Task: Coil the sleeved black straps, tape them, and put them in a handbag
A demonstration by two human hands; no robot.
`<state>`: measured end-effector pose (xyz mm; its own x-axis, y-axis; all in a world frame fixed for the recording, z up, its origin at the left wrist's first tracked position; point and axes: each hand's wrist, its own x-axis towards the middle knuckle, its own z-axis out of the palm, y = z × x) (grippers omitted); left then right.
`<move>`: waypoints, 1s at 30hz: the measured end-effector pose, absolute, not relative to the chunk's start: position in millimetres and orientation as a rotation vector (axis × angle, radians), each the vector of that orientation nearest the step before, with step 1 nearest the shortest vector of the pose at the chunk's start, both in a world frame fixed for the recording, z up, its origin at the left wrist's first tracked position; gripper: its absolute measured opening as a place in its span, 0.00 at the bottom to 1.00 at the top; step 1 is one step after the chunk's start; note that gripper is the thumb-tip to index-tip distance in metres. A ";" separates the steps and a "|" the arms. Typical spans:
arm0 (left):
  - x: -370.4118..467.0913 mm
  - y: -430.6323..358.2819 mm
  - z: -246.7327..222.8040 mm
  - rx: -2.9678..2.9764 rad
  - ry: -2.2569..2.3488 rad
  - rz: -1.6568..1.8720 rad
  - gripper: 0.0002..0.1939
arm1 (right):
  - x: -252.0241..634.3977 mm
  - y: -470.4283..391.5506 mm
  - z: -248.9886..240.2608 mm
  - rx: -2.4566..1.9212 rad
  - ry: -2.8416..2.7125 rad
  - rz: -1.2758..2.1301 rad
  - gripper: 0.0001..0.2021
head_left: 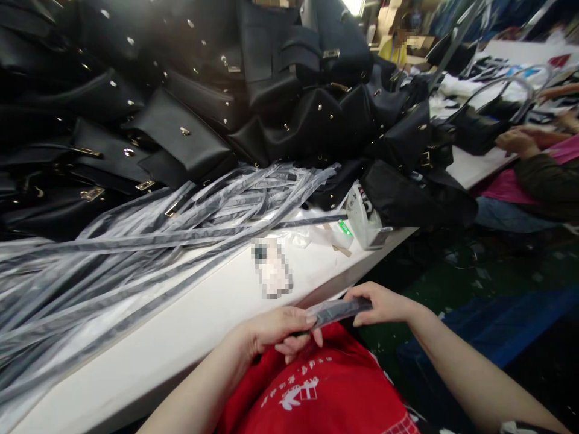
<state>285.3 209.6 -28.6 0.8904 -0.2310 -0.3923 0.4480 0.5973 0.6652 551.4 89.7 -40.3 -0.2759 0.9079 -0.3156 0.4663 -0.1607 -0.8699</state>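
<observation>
A dark strap in clear plastic wrap (337, 311) stretches between my two hands, above the red apron (335, 374) on my lap. My left hand (289, 331) pinches one end between thumb and fingers. At the other end, my right hand (373, 303) is closed around the strap, with thumb and fingertips bent over it. Close by on the white table (217, 322) lies a blurred-out pale, phone-shaped object (275, 271). More plastic-wrapped dark straps (158, 244) lie in a long tangled heap to the left.
Black handbags with metal fittings (185, 132) are piled high along the back. A clear plastic container (362, 217) and a small green item (345, 228) sit near the table's right end. On the right, another person's hands (520, 141) are at a neighbouring table.
</observation>
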 end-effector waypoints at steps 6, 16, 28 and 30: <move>322.8 223.2 14.5 0.765 0.426 0.406 0.19 | 470.3 88.6 -55.5 -1.420 -1.646 1.542 0.18; 325.8 198.2 -40.1 2.274 0.510 0.490 0.19 | 490.1 88.2 -17.8 -0.896 -0.850 1.555 0.25; 295.1 164.0 -2.8 1.496 0.351 0.163 0.34 | 523.4 99.8 -29.2 -1.418 -1.104 1.536 0.19; 283.1 163.7 -6.2 1.306 0.338 0.135 0.37 | 518.4 110.3 -28.5 -1.430 -1.205 1.394 0.21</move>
<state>283.1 163.7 -6.2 0.9433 0.2863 -0.1680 0.0914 0.2625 0.9606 518.4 110.3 -28.5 -0.0545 0.9679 -0.2455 0.1029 -0.2391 -0.9655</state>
